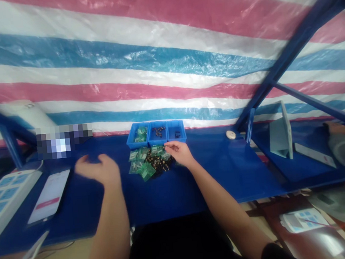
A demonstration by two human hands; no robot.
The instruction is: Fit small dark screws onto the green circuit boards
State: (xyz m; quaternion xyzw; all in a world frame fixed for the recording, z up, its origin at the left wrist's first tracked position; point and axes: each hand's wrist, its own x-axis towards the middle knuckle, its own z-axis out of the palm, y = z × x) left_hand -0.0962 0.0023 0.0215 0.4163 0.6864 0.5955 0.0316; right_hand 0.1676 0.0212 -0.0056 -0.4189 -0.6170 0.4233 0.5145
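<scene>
My left hand [99, 168] hovers above the blue tabletop, left of a pile, with thumb and fingers apart and nothing in it; it is slightly blurred. At the pile's right edge, the fingertips of my right hand [180, 152] are pinched together on something too small to make out. The pile has green-tinted clear packets [146, 171] on its left and small black-and-brass parts [160, 161] on its right. Behind it stand three joined blue bins: the left bin [130, 141] holds green packets, the middle bin [157, 139] small dark-and-brass parts, the right bin [172, 125] a few dark pieces.
A lit phone [49, 194] and a white power strip [7, 196] lie at the left. A round cream-coloured object [230, 135] sits near the blue frame [276, 72] at right. Beyond the frame are a propped tablet-like object [283, 132] and another person's sleeve [344, 146].
</scene>
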